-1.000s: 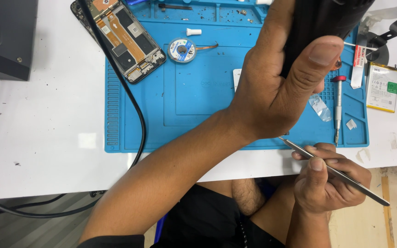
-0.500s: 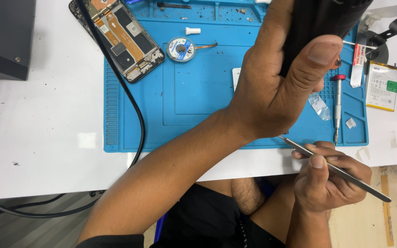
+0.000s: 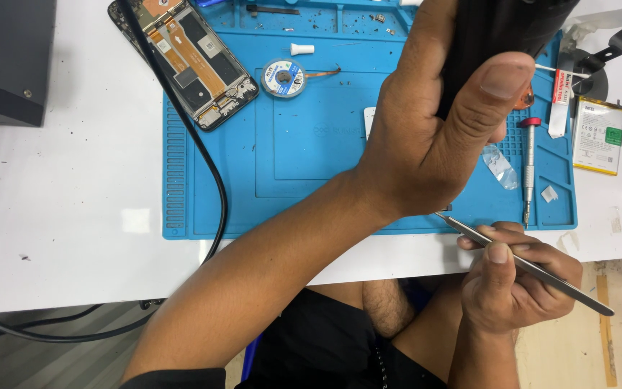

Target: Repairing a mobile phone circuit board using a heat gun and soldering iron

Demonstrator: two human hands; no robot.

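Observation:
My left hand (image 3: pixel 433 137) is wrapped around a thick black tool handle (image 3: pixel 498 36) held close to the camera, above the blue work mat (image 3: pixel 304 158). Its thumb lies across the handle's front. Lower right, at the table's near edge, my right hand (image 3: pixel 516 284) grips thin metal tweezers (image 3: pixel 520 263); their tip points up and left under my left wrist, and what they touch is hidden. An opened phone (image 3: pixel 192 61) with its insides showing lies at the mat's upper left corner.
A solder wick spool (image 3: pixel 283 77) and a small white part (image 3: pixel 301 49) lie on the mat. A red-capped screwdriver (image 3: pixel 528 166), a tube (image 3: pixel 560 101) and a phone battery (image 3: pixel 597 135) sit at the right. A black cable (image 3: pixel 203 166) crosses the mat's left edge; a dark box (image 3: pixel 5 57) stands top left.
The hands and tools stay nearly still; the tweezers shift very slightly.

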